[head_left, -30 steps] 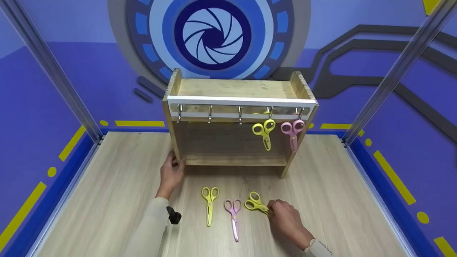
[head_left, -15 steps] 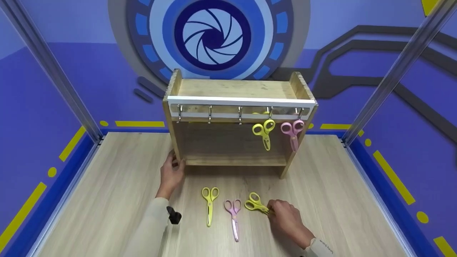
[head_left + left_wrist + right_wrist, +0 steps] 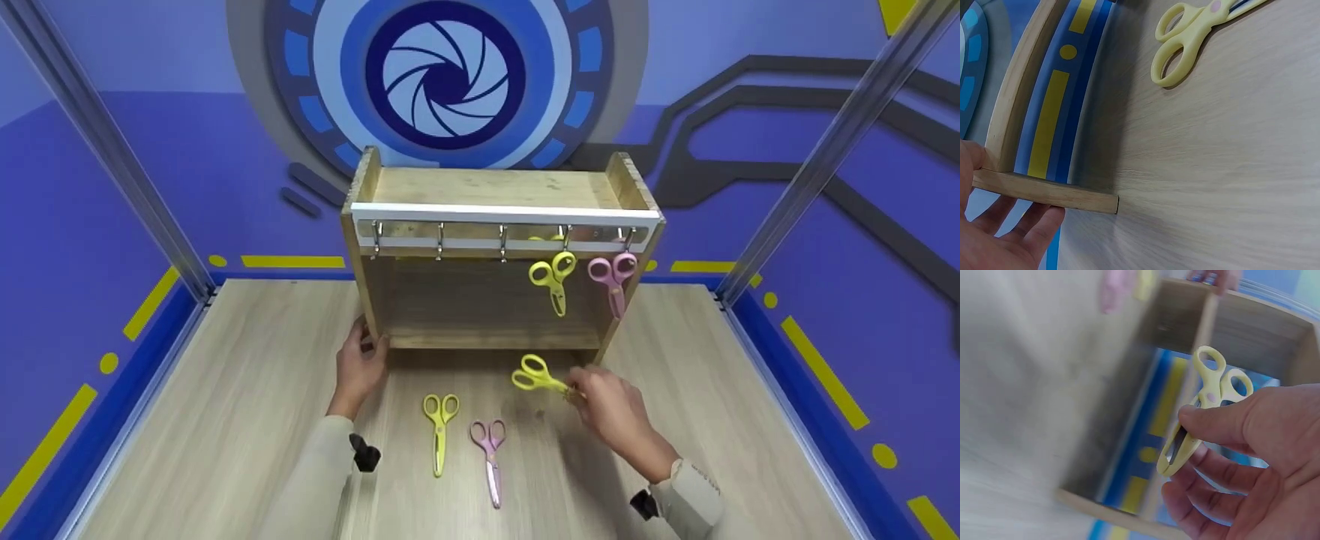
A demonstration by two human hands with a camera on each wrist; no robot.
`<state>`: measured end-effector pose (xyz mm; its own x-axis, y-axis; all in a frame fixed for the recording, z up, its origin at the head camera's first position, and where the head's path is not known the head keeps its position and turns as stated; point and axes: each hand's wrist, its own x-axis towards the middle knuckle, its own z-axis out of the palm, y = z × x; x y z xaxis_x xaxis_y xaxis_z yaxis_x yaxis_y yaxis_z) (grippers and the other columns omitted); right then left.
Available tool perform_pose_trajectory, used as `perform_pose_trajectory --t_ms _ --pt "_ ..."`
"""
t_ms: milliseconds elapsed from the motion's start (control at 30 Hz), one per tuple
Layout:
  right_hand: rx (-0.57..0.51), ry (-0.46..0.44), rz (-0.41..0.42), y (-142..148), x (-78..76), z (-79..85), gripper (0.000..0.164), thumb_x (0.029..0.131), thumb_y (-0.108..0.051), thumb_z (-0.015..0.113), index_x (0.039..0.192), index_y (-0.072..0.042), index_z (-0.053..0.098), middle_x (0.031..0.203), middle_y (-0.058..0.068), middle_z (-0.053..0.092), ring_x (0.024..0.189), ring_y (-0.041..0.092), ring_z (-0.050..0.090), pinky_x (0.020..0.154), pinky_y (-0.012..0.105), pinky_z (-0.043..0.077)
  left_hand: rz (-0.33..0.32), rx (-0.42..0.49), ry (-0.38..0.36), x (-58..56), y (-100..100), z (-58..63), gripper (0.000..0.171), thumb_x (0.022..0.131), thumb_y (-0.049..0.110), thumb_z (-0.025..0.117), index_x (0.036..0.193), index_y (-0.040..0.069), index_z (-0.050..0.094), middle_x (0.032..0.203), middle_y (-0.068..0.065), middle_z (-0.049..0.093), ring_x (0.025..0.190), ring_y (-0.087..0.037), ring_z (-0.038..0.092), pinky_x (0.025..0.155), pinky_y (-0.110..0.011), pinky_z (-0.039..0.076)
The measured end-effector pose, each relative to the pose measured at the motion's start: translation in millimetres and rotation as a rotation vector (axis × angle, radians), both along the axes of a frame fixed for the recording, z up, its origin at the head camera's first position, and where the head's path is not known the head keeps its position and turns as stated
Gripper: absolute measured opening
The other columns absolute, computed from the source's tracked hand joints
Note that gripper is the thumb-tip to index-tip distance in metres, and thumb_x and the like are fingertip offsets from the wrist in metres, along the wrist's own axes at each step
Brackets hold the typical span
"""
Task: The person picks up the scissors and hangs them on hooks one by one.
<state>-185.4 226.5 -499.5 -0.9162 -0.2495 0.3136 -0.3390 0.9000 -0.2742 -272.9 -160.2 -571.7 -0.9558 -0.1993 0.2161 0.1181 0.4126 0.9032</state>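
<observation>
My right hand point(image 3: 615, 409) pinches a pair of yellow scissors point(image 3: 536, 375) by the blade end, thumb on top, with the handle loops pointing away to the left. In the right wrist view these scissors point(image 3: 1210, 396) hang in the air in front of the wooden shelf. My left hand point(image 3: 361, 371) grips the lower left side panel of the wooden shelf point(image 3: 495, 341), its thumb on one face and fingers on the other. On the table between the hands lie a second pair of yellow scissors point(image 3: 440, 431) and a pair of pink scissors point(image 3: 490, 457).
A rail with several metal hooks point(image 3: 503, 240) runs along the shelf's front. Yellow scissors point(image 3: 553, 281) and pink scissors point(image 3: 613, 281) hang from its two rightmost hooks. Metal posts point(image 3: 825, 142) and blue printed walls point(image 3: 187, 165) border the wooden table point(image 3: 247, 420).
My right hand has lifted the yellow scissors off the table and moved them up and forward, nearer the shelf. The left hand has kept its place on the side panel.
</observation>
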Motion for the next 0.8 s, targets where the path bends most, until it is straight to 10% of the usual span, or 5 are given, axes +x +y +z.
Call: perform_pose_trajectory --t_ms 333,800 --pt "-0.147 0.163 0.067 -22 -17.7 60.1 0.017 0.081 -0.005 0.087 0.09 -0.013 0.074 0.08 0.0 0.065 0.073 0.016 0.063 0.063 0.038 0.056 -0.009 0.013 -0.024 0.1 0 0.0 0.058 0.102 0.013 0.062 0.155 0.005 0.04 0.141 -0.027 0.056 0.123 -0.04 0.061 0.1 -0.052 0.054" --pt "-0.328 0.293 0.109 -53 -29.5 91.3 0.018 0.082 -0.006 0.087 0.096 -0.005 0.076 0.083 0.005 0.071 0.071 0.015 0.064 0.063 0.032 0.058 -0.022 0.023 -0.012 1.9 -1 0.3 0.058 0.103 0.013 0.062 0.155 0.002 0.039 0.139 -0.028 0.057 0.124 -0.042 0.061 0.099 -0.052 0.054"
